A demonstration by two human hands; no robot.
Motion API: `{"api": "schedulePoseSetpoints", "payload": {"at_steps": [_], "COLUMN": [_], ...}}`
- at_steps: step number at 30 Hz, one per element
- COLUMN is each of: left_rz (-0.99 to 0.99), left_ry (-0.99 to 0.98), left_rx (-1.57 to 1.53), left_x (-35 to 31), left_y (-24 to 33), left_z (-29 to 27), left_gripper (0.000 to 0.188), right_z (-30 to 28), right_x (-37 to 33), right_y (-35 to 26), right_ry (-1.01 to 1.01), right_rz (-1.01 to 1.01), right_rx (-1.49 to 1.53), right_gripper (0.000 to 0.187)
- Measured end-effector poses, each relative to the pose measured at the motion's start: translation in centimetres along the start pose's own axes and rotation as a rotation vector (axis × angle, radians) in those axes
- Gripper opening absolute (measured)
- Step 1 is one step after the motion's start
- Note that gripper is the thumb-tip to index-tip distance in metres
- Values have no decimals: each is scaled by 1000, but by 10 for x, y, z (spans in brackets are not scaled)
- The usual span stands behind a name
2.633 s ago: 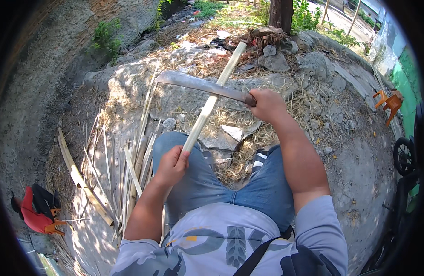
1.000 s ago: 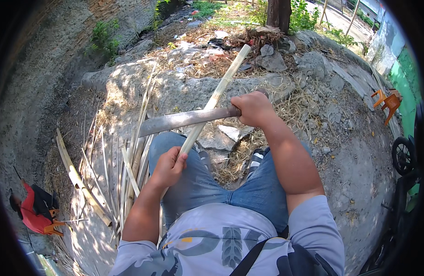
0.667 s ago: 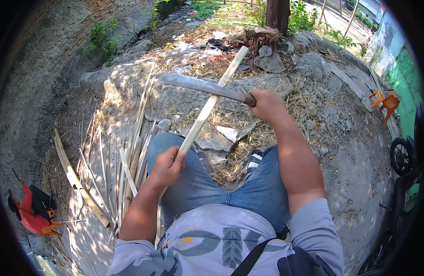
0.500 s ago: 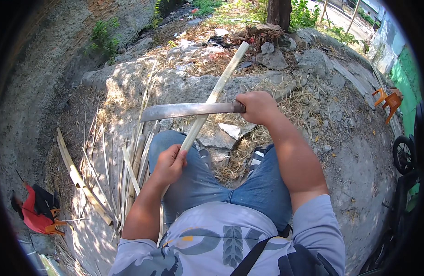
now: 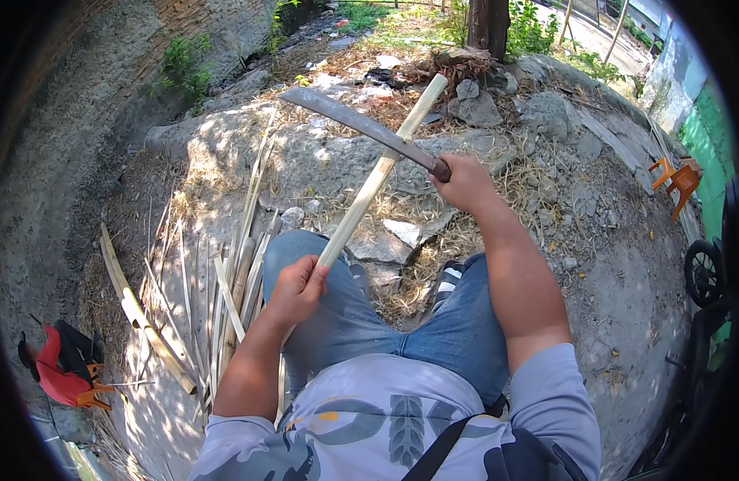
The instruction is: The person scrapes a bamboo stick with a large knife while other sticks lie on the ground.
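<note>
I sit on the ground in blue jeans. My left hand [image 5: 295, 287] grips the near end of a long pale bamboo stick [image 5: 377, 174] over my left thigh; the stick slants up and away to the right. My right hand [image 5: 464, 183] holds the handle of a long curved machete [image 5: 353, 120], raised so the blade crosses above the stick's far half and points up-left. The blade looks clear of the stick.
A pile of split bamboo strips [image 5: 217, 280] lies on the ground to my left. Rocks and dry straw [image 5: 409, 240] sit ahead of my knees. A red and black object [image 5: 60, 373] lies far left, an orange stool [image 5: 678, 176] and a wheel [image 5: 704, 272] at right.
Half a second ago the machete lay low and level across the stick. Now my right hand has lifted it, blade tip up and to the left. My left hand keeps its hold.
</note>
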State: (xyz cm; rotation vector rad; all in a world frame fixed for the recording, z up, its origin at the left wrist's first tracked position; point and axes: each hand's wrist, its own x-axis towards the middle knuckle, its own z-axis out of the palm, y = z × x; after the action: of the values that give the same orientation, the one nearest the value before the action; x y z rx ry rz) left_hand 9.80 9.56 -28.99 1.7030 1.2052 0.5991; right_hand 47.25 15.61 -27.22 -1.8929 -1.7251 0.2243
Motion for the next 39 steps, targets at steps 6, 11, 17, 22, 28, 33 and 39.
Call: {"api": "schedulePoseSetpoints", "payload": {"at_steps": [6,11,17,22,28,33,39], "left_rz": [-22,-50,81,-29,-16,13,42], "left_ry": [-1,17,2,17,26,48,59], "left_rx": [-63,-18,-65,-71,-135,-72,-21], "left_x": [3,1,2,1,3,-2,-2], "left_y": [-8,-9,-11,-10,-14,-12,0], "left_z": [1,-2,-5,-3,1,0,3], "left_gripper": [25,24,23,22,25,25,23], "right_z": [-6,10,0,-8,3,3,-17], "right_x": [-4,-3,13,6,-1,3,9], "right_y": [-19,-28,25,15,-6,-19,25], "right_ry": [-49,-89,149,62,-2,-22,33], "right_rz": [-228,-490,20,39,-303,-512,39], "right_rx": [-219,-253,7,-148,-178,-246,71], "right_gripper": [17,19,20,19,17,17,27]}}
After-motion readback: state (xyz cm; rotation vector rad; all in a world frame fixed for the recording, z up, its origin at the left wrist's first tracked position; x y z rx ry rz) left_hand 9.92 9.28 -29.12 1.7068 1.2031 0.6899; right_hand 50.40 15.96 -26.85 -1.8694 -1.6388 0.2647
